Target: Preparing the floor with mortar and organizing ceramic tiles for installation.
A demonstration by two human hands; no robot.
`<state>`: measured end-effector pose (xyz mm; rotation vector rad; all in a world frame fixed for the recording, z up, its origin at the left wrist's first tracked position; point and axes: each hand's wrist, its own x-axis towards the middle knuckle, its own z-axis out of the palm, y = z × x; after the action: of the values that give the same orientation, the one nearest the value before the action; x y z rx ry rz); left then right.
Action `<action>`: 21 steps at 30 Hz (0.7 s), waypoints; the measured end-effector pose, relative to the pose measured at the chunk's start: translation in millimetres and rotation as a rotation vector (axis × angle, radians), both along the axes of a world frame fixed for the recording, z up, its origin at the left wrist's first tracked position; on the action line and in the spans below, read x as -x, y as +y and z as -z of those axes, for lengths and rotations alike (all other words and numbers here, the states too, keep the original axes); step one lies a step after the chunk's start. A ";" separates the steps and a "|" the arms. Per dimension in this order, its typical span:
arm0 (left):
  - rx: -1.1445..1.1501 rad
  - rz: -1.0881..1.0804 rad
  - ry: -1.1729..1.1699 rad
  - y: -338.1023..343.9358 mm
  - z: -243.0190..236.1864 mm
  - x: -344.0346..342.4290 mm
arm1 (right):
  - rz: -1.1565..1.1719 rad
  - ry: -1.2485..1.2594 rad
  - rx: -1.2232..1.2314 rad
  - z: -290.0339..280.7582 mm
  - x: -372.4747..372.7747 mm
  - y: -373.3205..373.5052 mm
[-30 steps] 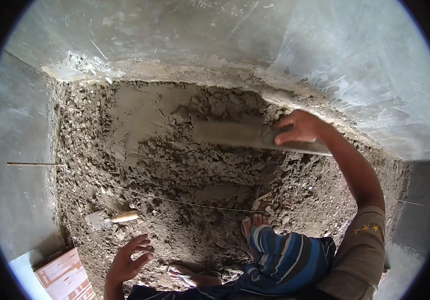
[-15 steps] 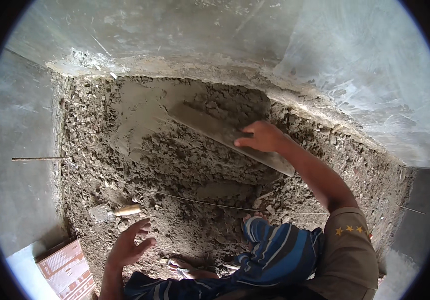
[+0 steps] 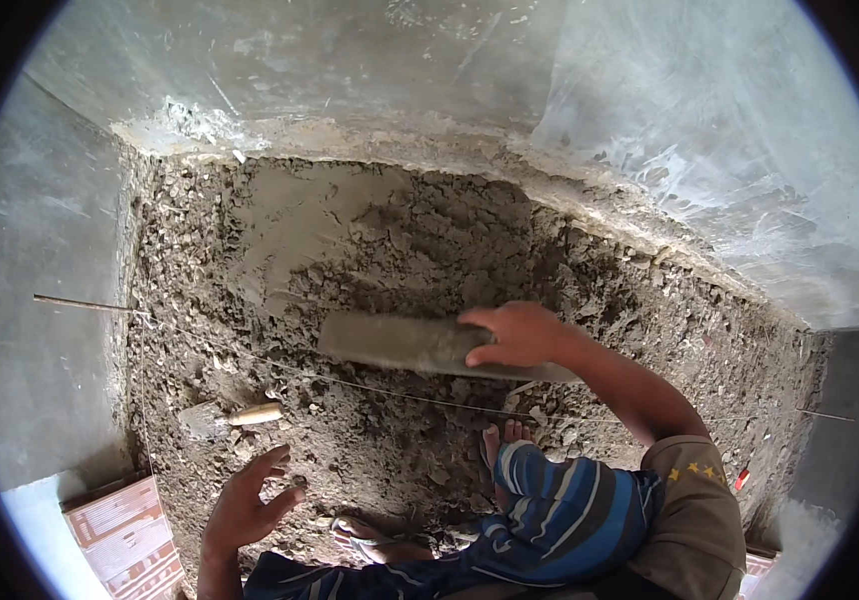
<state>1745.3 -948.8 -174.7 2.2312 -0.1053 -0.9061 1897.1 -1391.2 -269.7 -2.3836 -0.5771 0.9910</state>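
My right hand [image 3: 520,335] is closed around the grip of a long flat plastering float [image 3: 390,342], which lies low over the wet mortar, just beyond a stretched string. Its handle is hidden under my fingers. Behind the float spreads a patch of grey mortar [image 3: 300,215], smooth at the left and lumpy toward the right. My left hand [image 3: 248,503] hovers near my knee with fingers apart and holds nothing. Close to it, a trowel [image 3: 208,420] with a wooden handle lies on the rough ground.
Grey plastered walls [image 3: 350,60] enclose the rubble floor. A string [image 3: 390,392] crosses low in front of me, tied to a thin rod [image 3: 85,302] at left. Red hollow bricks [image 3: 125,535] stand at lower left. My sandalled foot [image 3: 365,540] is on the ground.
My right hand has drawn the float toward me, from the mortar patch down near the string, and turned it closer to level. My left hand has barely shifted.
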 end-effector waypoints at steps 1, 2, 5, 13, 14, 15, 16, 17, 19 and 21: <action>0.057 -0.039 0.012 3.5 0.8 6.2 | 0.017 -0.009 0.034 -4.4 -1.0 -3.7; 0.115 -0.075 0.021 6.3 2.3 12.3 | 0.133 -0.010 -0.043 -6.6 -3.7 -6.1; 0.140 -0.047 0.128 9.3 9.4 25.7 | 0.372 0.003 -0.254 1.4 -17.2 1.0; 0.135 0.044 0.161 -0.5 15.4 4.5 | 1.265 0.394 -0.672 58.8 1.1 21.5; 0.166 0.042 0.098 -0.4 13.4 -0.5 | 1.292 0.350 -0.680 58.2 16.1 3.0; 0.126 0.032 0.082 -0.7 11.5 -4.3 | 1.304 0.281 -0.715 55.6 28.8 -17.7; 0.118 0.035 0.048 0.4 8.9 -7.4 | 1.313 0.245 -0.647 56.6 44.4 -28.0; 0.110 0.033 0.044 1.4 7.0 -9.3 | 1.333 0.149 -0.623 57.5 57.8 -36.7; 0.092 0.034 0.020 4.4 3.9 -8.9 | 1.379 0.208 -0.569 59.4 72.3 -46.8; 0.066 0.044 0.030 6.7 2.5 -4.5 | 1.529 0.261 -0.585 61.9 77.3 -42.8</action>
<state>1749.8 -942.0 -177.2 2.1617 -0.1691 -0.9460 1819.8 -1434.0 -331.6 -1.4184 0.8701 0.2813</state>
